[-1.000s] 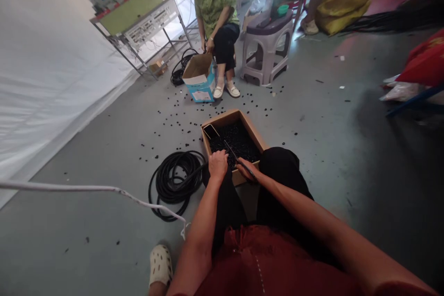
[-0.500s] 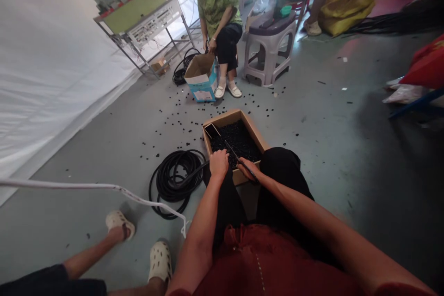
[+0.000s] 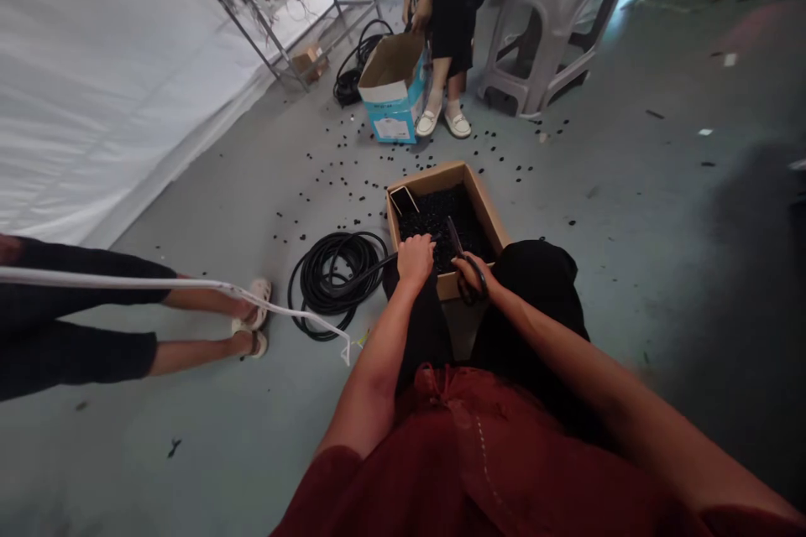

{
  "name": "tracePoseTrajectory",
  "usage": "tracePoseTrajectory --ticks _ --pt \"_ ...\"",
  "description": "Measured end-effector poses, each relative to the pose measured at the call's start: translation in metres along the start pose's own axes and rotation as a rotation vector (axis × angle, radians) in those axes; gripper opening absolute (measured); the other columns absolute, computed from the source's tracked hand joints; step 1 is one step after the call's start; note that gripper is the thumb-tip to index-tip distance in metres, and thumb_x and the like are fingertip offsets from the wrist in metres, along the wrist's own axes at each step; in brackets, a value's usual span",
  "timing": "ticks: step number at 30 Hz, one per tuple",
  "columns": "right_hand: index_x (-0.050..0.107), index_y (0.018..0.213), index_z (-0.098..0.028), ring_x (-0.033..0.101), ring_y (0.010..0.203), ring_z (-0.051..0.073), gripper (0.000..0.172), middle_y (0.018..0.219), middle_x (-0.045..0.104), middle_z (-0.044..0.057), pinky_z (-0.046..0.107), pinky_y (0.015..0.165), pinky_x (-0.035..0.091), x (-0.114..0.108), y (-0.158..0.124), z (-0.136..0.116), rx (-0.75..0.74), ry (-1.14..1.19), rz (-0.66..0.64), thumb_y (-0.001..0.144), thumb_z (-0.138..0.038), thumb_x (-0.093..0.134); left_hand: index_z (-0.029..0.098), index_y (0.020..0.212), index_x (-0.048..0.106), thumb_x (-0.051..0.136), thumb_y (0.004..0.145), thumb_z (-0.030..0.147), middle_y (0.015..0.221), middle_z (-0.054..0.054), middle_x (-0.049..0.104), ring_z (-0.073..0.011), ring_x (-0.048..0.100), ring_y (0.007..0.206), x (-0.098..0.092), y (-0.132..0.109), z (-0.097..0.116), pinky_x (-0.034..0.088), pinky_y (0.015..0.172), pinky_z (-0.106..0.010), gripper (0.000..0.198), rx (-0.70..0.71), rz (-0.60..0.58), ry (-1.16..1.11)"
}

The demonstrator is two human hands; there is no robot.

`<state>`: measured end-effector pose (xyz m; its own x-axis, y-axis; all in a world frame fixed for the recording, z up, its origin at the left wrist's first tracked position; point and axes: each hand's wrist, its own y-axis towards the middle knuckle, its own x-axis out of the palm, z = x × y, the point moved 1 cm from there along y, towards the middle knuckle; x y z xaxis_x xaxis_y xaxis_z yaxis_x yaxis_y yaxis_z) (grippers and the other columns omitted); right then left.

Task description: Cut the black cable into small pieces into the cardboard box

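My left hand point(image 3: 416, 261) is closed around a black rubber hose point(image 3: 385, 261), whose end pokes out past the fingers over a cardboard box point(image 3: 494, 210). From that hand the hose runs back to a coil point(image 3: 315, 275) on the floor at the left. In my right hand point(image 3: 471, 273) is a pair of scissors point(image 3: 454, 237), blades pointing up over the box, just right of the hose end. Small black cut pieces point(image 3: 450, 203) fill much of the box. A dark, light-edged rectangular object point(image 3: 404, 201) rests in its far left corner.
Ahead, a seated person holds something over a blue and white carton point(image 3: 394, 113). A grey plastic stool point(image 3: 535, 42) stands beside them. Another person's legs point(image 3: 207, 323) are at the left, near a white cable point(image 3: 207, 281). Black bits lie scattered on the floor.
My view has tilted down and shifted. The scissors have moved from beside the hose end to slightly right of it. The person at the left has stepped away from me.
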<state>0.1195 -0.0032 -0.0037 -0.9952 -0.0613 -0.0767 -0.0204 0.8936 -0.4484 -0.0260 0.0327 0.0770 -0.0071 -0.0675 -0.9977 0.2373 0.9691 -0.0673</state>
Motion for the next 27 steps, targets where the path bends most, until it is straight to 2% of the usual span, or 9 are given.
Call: tracePoseTrajectory --ticks 2,4,11,18,22,27 --pt "0.046 0.082 -0.023 0.047 0.04 0.012 0.016 0.051 0.051 -0.004 0.024 0.041 0.037 0.001 0.0 -0.001 0.109 0.116 0.001 0.086 -0.036 0.052 0.022 0.119 0.058 0.033 0.101 0.036 0.108 -0.008 0.065 -0.0204 0.057 0.102 0.0 -0.001 0.0 0.039 0.084 -0.032 0.034 -0.002 0.007 -0.007" --pt "0.044 0.083 -0.023 0.047 0.039 0.012 0.018 0.05 0.052 -0.004 0.023 0.04 0.037 0.003 0.0 -0.002 0.156 0.178 -0.008 0.088 -0.038 0.051 0.022 0.118 0.059 0.033 0.101 0.036 0.107 -0.007 0.066 -0.0206 0.058 0.101 0.001 -0.001 -0.001 0.039 0.083 -0.033 0.034 -0.006 0.015 -0.013" --pt "0.049 0.089 -0.021 0.049 0.041 0.012 0.021 0.051 0.055 -0.002 0.023 0.04 0.038 0.003 0.004 0.006 0.115 0.141 -0.041 0.09 -0.041 0.053 0.022 0.119 0.059 0.033 0.101 0.037 0.109 -0.007 0.066 -0.0206 0.057 0.102 0.002 0.0 -0.001 0.039 0.084 -0.032 0.035 -0.025 0.018 -0.032" --pt "0.046 0.088 -0.02 0.048 0.039 0.01 0.018 0.051 0.054 -0.004 0.022 0.041 0.038 0.003 0.007 0.009 0.114 0.102 -0.047 0.094 -0.037 0.049 0.022 0.123 0.058 0.031 0.101 0.039 0.113 -0.01 0.065 -0.0215 0.057 0.107 -0.003 0.0 0.001 0.039 0.089 -0.033 0.039 -0.035 -0.026 -0.052" --pt "0.048 0.086 -0.021 0.049 0.038 0.011 0.022 0.049 0.052 -0.005 0.021 0.038 0.038 0.003 0.011 0.01 0.103 0.057 -0.051 0.092 -0.041 0.053 0.023 0.122 0.06 0.033 0.1 0.04 0.114 -0.009 0.066 -0.0214 0.058 0.107 -0.002 0.003 0.001 0.04 0.089 -0.033 0.039 -0.043 -0.039 -0.029" --pt "0.047 0.084 -0.022 0.051 0.041 0.013 0.027 0.051 0.054 -0.004 0.023 0.039 0.041 0.003 0.01 0.009 0.09 -0.002 -0.037 0.091 -0.047 0.054 0.023 0.121 0.061 0.035 0.1 0.041 0.111 -0.008 0.068 -0.0224 0.059 0.105 0.001 0.005 0.0 0.04 0.088 -0.033 0.038 -0.014 -0.001 -0.013"
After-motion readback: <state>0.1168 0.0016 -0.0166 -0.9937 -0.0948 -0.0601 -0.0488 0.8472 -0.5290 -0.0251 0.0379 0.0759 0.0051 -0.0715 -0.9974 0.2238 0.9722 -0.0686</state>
